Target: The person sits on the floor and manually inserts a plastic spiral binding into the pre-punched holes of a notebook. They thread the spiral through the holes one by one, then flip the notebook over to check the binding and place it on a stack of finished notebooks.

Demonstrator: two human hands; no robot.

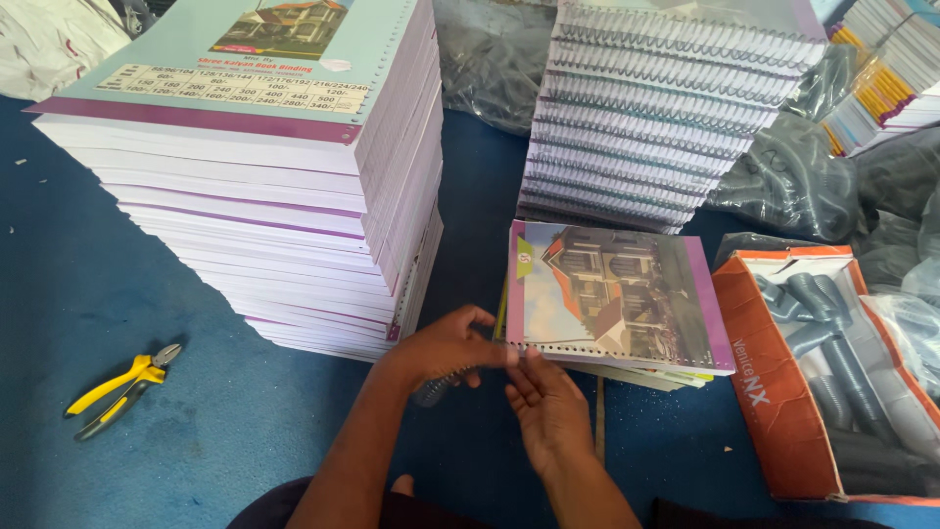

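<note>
Both hands meet at the punched near edge of a notebook [617, 294]: the left hand [446, 345] pinches a wire spiral [438, 387], the right hand [548, 407] pinches just beside it.

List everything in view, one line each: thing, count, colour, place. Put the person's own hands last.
Punched notebook with house-picture cover: one, purple-edged, centre, on a few loose covers.
Metal spiral wire: one, grey, at the notebook's near left corner.
Tall stack of unbound notebooks: one, white pages with purple edges, left.
Stack of spiral-bound notebooks: one, white with grey coils, upper centre.
Further notebook piles: count unclear, white and yellow, top right.
Yellow-handled pliers: one, lower left on the blue floor.
Orange carton of grey coils: one, right.
Grey plastic bags: several, right.
Left hand: fingers at the spiral wire.
Right hand: fingers at the notebook's punched edge.
</note>
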